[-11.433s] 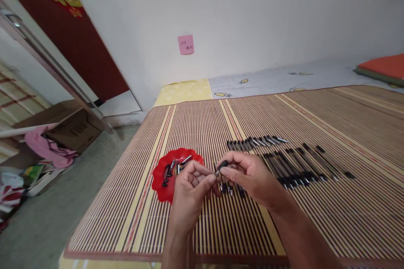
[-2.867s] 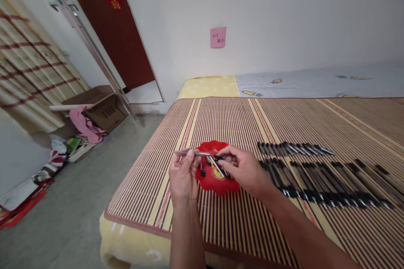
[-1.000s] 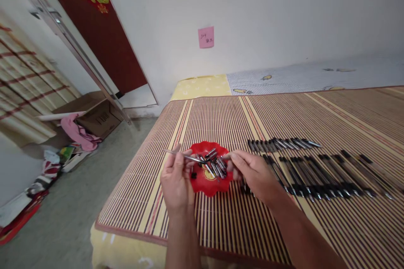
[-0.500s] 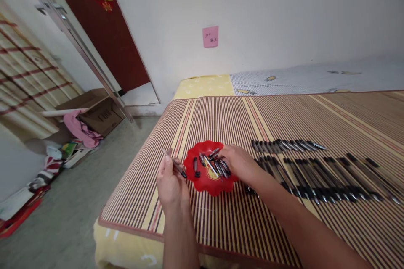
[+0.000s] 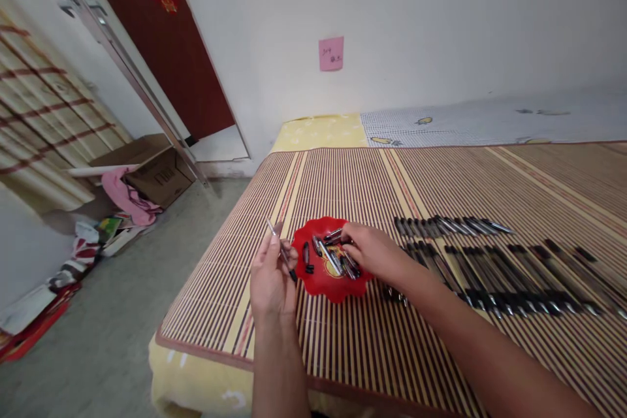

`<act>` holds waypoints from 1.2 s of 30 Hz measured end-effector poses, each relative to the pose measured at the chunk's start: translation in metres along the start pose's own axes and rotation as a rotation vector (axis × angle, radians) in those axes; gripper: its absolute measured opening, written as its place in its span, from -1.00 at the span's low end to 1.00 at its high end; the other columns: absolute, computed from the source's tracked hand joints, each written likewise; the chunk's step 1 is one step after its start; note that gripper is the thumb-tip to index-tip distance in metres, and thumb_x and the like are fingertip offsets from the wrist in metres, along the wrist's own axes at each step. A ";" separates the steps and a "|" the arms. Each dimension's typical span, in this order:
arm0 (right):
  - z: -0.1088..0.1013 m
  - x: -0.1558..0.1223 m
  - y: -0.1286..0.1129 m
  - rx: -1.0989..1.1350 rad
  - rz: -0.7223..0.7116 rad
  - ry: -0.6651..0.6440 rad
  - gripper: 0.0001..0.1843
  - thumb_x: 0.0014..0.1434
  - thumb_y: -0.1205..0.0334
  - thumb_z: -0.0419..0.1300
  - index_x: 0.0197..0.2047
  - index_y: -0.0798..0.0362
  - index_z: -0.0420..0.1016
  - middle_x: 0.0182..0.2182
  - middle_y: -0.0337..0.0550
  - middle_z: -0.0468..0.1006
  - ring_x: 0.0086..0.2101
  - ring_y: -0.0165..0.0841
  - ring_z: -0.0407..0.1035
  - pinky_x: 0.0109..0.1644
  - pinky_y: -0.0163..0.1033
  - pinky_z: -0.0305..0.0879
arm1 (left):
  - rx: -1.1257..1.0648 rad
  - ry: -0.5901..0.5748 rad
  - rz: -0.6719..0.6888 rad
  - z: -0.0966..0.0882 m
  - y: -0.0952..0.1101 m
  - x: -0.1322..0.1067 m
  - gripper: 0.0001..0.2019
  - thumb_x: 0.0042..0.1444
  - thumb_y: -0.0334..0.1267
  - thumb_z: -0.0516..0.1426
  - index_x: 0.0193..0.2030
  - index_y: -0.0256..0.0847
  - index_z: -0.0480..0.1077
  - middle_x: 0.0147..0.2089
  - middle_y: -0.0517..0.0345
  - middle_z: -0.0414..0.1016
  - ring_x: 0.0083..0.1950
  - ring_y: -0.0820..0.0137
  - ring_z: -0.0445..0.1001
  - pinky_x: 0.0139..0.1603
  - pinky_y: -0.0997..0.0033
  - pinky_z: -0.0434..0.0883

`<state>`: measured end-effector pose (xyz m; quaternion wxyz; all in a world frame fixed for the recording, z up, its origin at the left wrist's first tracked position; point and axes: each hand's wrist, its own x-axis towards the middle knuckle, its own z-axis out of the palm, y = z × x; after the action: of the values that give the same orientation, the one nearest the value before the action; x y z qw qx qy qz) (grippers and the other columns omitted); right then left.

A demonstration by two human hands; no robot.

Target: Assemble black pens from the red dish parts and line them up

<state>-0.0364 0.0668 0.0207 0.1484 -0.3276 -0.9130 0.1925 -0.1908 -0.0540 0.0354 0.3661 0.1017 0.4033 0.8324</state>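
Note:
My left hand (image 5: 274, 274) is closed around a slim pen (image 5: 284, 251), just left of the red bowl. The pen slants, its dark end low and to the right, its pale end up. Inside the scalloped red bowl (image 5: 323, 290) lie several short dark pen caps (image 5: 350, 266) and a longer silvery piece (image 5: 330, 257). My right hand (image 5: 367, 248) reaches over the bowl's right rim with bent fingers among the caps. What its fingertips pinch, if anything, is hidden.
Right of the bowl, a row of pens (image 5: 519, 281) lies side by side on the striped mat (image 5: 343, 353), with a row of shorter dark pieces (image 5: 453, 226) behind. My right forearm crosses near some of them. The bed's left edge drops to the floor, where a cardboard box (image 5: 161, 176) stands.
The view has shifted slightly. My left hand has tipped the pen more upright. My right hand stays in the bowl, its fingers bent a little differently.

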 end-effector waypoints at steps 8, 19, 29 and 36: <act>-0.020 -0.068 0.031 1.063 0.305 0.440 -0.68 0.13 0.09 0.35 -0.08 0.05 0.55 -0.27 -0.12 0.62 -0.31 -0.33 0.53 -0.18 -0.21 0.48 | 0.288 -0.410 -0.150 0.020 -0.013 -0.020 -0.74 0.12 -0.17 0.28 -0.17 -0.31 0.43 -0.43 0.18 0.47 -0.61 0.61 0.30 -0.66 0.64 0.05; -0.028 -0.065 0.011 1.422 0.272 0.506 -0.77 0.10 0.18 0.37 -0.17 0.04 0.55 -0.23 -0.12 0.62 -0.30 -0.39 0.49 -0.18 -0.28 0.45 | 0.477 -0.677 -0.323 0.041 -0.037 -0.041 -0.77 0.20 -0.11 0.21 -0.24 -0.24 0.37 -0.45 0.19 0.46 -0.61 0.59 0.26 -0.62 0.59 0.07; -0.036 -0.070 0.008 1.337 0.257 0.491 -0.74 0.15 0.14 0.35 -0.11 0.05 0.53 -0.17 -0.09 0.62 -0.30 -0.39 0.49 -0.12 -0.22 0.46 | 0.484 -0.733 -0.335 0.044 -0.039 -0.046 -0.81 0.23 -0.13 0.19 -0.22 -0.23 0.38 -0.44 0.20 0.46 -0.59 0.60 0.26 -0.59 0.60 0.15; -0.039 -0.070 0.003 1.253 0.252 0.446 -0.73 0.13 0.13 0.34 -0.13 0.06 0.52 -0.23 -0.09 0.62 -0.27 -0.34 0.52 -0.15 -0.21 0.47 | 0.471 -0.719 -0.322 0.046 -0.038 -0.047 -0.79 0.19 -0.12 0.22 -0.25 -0.23 0.41 -0.45 0.18 0.46 -0.60 0.59 0.26 -0.59 0.58 0.17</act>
<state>0.0327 0.0327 0.0438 0.4716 -0.3156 -0.5314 0.6289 -0.1159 -0.0434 0.0434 0.5743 0.4009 0.4396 0.5623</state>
